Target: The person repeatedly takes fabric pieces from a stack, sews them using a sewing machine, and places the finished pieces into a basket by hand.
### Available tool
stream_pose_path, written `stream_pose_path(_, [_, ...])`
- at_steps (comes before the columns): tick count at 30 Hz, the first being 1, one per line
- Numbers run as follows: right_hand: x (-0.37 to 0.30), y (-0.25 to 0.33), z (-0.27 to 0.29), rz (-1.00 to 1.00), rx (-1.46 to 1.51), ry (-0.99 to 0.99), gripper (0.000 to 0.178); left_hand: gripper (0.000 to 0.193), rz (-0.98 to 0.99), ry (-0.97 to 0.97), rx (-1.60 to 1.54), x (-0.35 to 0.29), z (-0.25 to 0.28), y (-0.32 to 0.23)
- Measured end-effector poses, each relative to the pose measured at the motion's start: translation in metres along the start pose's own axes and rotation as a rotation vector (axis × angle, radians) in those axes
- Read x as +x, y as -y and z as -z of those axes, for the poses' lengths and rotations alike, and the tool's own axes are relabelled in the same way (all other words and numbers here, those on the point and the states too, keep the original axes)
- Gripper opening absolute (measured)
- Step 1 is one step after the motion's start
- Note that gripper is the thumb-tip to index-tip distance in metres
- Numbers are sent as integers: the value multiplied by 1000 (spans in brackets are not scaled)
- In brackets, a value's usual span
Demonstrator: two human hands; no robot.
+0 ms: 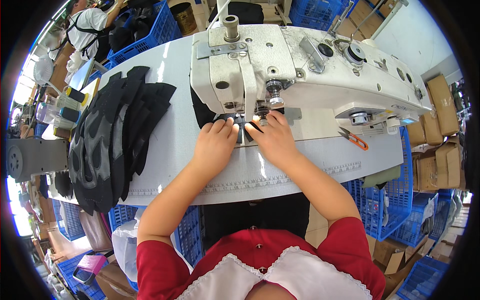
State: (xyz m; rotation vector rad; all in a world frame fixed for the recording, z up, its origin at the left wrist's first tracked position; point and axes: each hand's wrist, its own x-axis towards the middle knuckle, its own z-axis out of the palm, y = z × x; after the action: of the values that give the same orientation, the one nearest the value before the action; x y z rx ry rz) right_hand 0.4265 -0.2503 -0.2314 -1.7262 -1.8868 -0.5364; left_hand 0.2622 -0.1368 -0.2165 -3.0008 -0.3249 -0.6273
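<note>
A pale grey desk (172,142) is stretching across the middle of the view. On its far side, a white industrial sewing machine (320,82) is standing, its stitching head facing the person. To the left, a stack of black cut fabric pieces (120,127) is lying. The left hand (216,144) and right hand (275,139) are resting side by side at the head, fingers bending onto a black fabric piece (239,137) that is lying beneath it; whether they are pinching it, I cannot tell. Orange-handled thread snips (356,140) are lying to the right.
</note>
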Motion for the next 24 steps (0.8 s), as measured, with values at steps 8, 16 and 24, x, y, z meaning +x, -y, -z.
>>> stream_pose_path(8, [-1,-2,-1,-19,18,33,20,32,8,-12,-15,1,0,1])
stream_pose_path(16, [-2,-1,-1,-27,11,51,23,32,8,-14,-1,0,-1,1])
stream_pose_path(24, [-2,0,0,-25,6,58,24,31,-16,9,21,0,-3,3])
